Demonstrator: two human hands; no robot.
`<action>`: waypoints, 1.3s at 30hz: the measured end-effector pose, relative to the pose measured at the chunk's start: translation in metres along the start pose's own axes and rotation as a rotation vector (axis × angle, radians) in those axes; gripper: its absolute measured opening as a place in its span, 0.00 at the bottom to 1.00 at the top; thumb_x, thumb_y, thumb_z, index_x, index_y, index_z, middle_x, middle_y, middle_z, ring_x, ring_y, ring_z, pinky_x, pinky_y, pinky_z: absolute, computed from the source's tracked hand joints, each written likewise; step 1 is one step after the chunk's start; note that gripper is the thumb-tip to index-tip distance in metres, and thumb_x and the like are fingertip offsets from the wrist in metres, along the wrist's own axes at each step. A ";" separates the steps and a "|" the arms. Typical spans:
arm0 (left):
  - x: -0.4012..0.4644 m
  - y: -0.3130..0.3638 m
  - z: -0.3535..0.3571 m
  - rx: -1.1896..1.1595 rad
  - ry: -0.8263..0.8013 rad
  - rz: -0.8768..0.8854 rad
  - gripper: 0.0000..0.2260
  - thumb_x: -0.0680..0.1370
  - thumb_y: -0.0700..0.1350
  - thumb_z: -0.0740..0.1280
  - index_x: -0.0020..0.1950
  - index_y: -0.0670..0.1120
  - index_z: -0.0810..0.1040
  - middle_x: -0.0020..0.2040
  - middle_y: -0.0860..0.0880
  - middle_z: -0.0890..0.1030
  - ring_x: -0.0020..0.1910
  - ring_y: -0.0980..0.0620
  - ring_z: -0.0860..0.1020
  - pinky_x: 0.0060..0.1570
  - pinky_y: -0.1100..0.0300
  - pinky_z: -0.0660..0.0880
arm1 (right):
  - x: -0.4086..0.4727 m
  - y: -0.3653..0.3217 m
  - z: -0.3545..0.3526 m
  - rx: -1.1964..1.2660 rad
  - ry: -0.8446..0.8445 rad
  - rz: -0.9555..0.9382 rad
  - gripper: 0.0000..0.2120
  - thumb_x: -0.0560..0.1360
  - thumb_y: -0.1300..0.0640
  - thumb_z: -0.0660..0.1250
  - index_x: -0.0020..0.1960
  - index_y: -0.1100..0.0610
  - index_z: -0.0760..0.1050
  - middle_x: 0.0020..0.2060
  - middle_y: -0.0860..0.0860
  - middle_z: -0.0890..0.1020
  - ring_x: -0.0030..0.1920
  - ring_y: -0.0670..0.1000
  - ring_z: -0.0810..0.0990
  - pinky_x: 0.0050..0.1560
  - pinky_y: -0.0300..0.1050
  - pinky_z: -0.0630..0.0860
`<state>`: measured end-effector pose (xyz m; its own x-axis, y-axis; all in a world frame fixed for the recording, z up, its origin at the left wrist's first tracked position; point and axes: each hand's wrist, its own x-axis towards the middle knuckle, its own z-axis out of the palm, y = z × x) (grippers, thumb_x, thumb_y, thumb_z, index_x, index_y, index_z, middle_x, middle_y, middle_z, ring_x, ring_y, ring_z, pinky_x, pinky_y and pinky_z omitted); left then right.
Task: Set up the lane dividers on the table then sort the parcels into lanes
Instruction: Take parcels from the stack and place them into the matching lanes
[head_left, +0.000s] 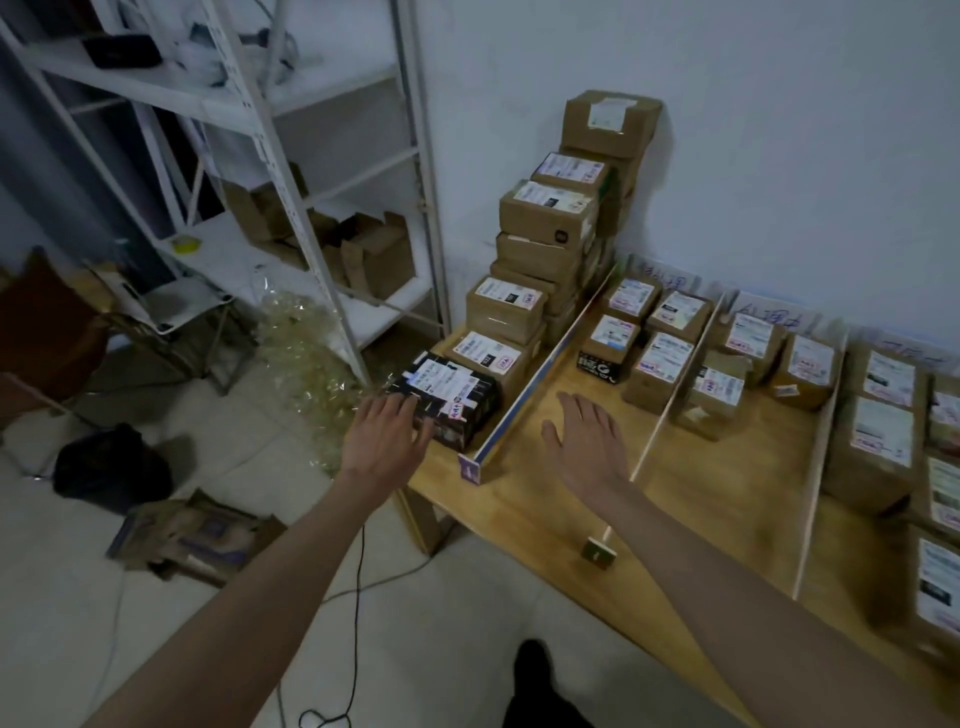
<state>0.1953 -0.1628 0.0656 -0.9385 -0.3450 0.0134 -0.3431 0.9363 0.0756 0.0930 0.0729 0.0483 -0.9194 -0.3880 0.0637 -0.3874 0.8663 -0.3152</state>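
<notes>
Light wooden desk (691, 499) against a white wall, carrying 3 thin white upright lane dividers: the left one (540, 364) with a blue face, the middle one (675, 400), and the right one (821, 467), all running from the wall edge toward the near edge. Left of the left divider, along the desk's left edge, brown cardboard parcels with white labels (545, 213) are stacked in steps rising toward the wall; count unclear, at least 8 visible. At the near end of that row sits 1 black printed box with a white label (447, 400). Left hand (387, 439) has fingers spread wide, fingertips touching the black box's near-left side, gripping nothing. Right hand (584, 441) is flat and open above the bare lane between left and middle dividers, holding nothing. That lane holds 5 small labelled parcels (639, 332) at the wall end. The next lane holds about 4 parcels (753, 343). More parcels (878, 441) lie past the right divider, partly cut off.
</notes>
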 end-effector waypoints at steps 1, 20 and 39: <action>0.004 -0.008 0.004 -0.004 -0.010 -0.005 0.27 0.83 0.60 0.50 0.75 0.46 0.65 0.74 0.45 0.68 0.75 0.46 0.63 0.77 0.49 0.52 | 0.005 -0.007 0.007 0.006 -0.003 -0.003 0.23 0.82 0.47 0.54 0.74 0.56 0.64 0.70 0.53 0.71 0.70 0.54 0.68 0.72 0.52 0.64; 0.178 -0.095 0.101 -0.101 -0.239 0.017 0.23 0.82 0.59 0.54 0.70 0.46 0.67 0.67 0.45 0.73 0.66 0.45 0.71 0.69 0.49 0.65 | 0.155 -0.076 0.146 0.077 -0.220 0.065 0.24 0.82 0.49 0.56 0.76 0.57 0.60 0.72 0.54 0.66 0.71 0.55 0.68 0.69 0.53 0.70; 0.203 -0.169 0.132 -0.357 -0.398 -0.146 0.32 0.80 0.58 0.62 0.77 0.44 0.56 0.72 0.41 0.65 0.69 0.39 0.68 0.61 0.42 0.72 | 0.145 -0.148 0.187 0.312 -0.409 0.432 0.25 0.78 0.45 0.63 0.66 0.61 0.65 0.61 0.57 0.70 0.62 0.58 0.70 0.58 0.54 0.72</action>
<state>0.0575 -0.3825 -0.0765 -0.8482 -0.3526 -0.3952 -0.5009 0.7764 0.3825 0.0296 -0.1701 -0.0734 -0.8642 -0.1680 -0.4742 0.1036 0.8630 -0.4945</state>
